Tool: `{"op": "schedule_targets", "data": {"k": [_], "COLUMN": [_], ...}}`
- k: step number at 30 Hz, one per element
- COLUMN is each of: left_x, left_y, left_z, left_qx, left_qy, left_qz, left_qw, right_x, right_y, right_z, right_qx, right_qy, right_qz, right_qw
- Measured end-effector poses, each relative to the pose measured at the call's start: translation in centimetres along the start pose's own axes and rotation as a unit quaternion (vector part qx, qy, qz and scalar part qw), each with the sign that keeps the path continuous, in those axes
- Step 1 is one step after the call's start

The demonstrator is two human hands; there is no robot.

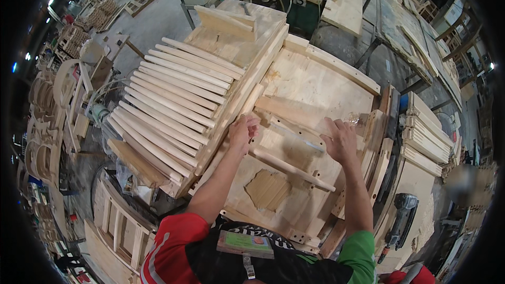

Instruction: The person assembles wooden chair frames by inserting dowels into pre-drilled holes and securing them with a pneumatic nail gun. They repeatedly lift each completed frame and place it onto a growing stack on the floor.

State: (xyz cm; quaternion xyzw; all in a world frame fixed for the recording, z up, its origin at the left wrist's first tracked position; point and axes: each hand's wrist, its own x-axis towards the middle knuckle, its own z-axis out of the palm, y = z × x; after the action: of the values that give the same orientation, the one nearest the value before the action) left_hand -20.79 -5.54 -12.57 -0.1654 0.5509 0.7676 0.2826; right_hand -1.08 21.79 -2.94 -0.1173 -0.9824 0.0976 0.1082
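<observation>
My left hand (243, 131) curls over the upper end of a pale tapered wooden spindle (294, 167) that lies across the plywood jig table (310, 81). My right hand (340, 139) rests flat, fingers spread, on a wooden part clamped in the jig, just right of the spindle. A row of several similar curved spindles (173, 110) lies side by side on a sloped rack to the left of my left hand.
A stack of flat wooden slats (426, 134) sits at the right. A dark power tool (402, 218) lies at the lower right edge. Chair frames (44, 126) pile up at the left. A green machine (305, 5) stands behind the table.
</observation>
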Motion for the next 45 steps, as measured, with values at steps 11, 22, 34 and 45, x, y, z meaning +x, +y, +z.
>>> {"op": "schedule_targets", "data": {"k": [11,22,34,45], "left_x": [1.4,-2.4,-10.6,-9.9], "left_y": [0.3,-1.2,-8.4,-7.6], "left_z": [-0.8,1.0,5.7,6.4], "left_qx": [-0.008,0.192,0.569,0.613], "left_qy": [-0.073,-0.042,-0.439,-0.448], "left_qz": [-0.002,0.066,0.411,0.392], "left_qw": [0.997,0.978,0.561,0.519], "right_x": [-0.8,-18.7,-33.4,-30.5], "right_y": [1.3,-5.1,-5.7,-10.6], "right_z": [8.3,-4.9,-7.2,-1.5], "right_qx": [0.145,0.053,0.031,0.352], "right_qy": [0.081,0.169,0.015,0.083], "right_qz": [0.107,0.286,0.453,0.462], "right_qw": [0.980,0.942,0.891,0.810]}}
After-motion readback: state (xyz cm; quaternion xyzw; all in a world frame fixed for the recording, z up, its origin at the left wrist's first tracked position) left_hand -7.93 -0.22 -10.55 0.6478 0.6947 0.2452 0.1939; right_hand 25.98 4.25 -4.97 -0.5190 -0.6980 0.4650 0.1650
